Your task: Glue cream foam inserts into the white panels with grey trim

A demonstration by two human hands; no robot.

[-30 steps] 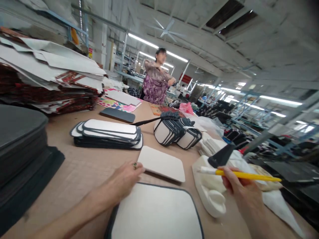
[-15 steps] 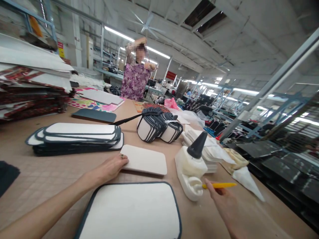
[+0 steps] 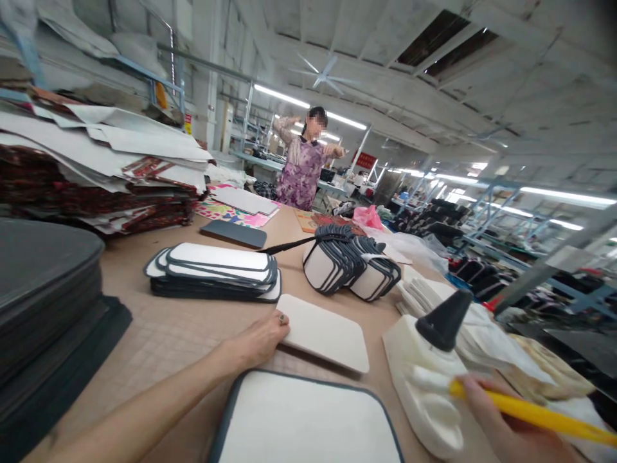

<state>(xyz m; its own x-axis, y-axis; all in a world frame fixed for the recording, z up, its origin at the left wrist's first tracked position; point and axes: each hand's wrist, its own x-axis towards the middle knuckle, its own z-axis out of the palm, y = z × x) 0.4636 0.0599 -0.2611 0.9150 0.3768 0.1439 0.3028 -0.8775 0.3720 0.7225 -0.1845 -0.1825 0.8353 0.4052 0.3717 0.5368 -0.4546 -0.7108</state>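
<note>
While a tall stack of dark, round-cornered pieces filled the left edge of the brown surface, a high heap of white sheets with red-brown layers beneath rose behind it. Next to the right came a pile of white panels with dark edging, lying flat and slightly out of line with one another, and just beyond it a dark pad. In front of that pile the left hand, a ring on one finger, was closed with its fingers drawn together on the left end of a cream board; its thumb was hidden. Nearer, just below the board, lay a large dark-bordered white panel, cut off by the bottom of the view. Across the surface, a person in purple stood with both arms raised. Behind the board, a bundle of dark-edged white pieces sat beside the pile, a black strap running to it. Farther right stood a white container topped by a black cone. At the far right, the right hand, blurred, was closed around a yellow-handled brush, whose white tip showed over the container.
</note>
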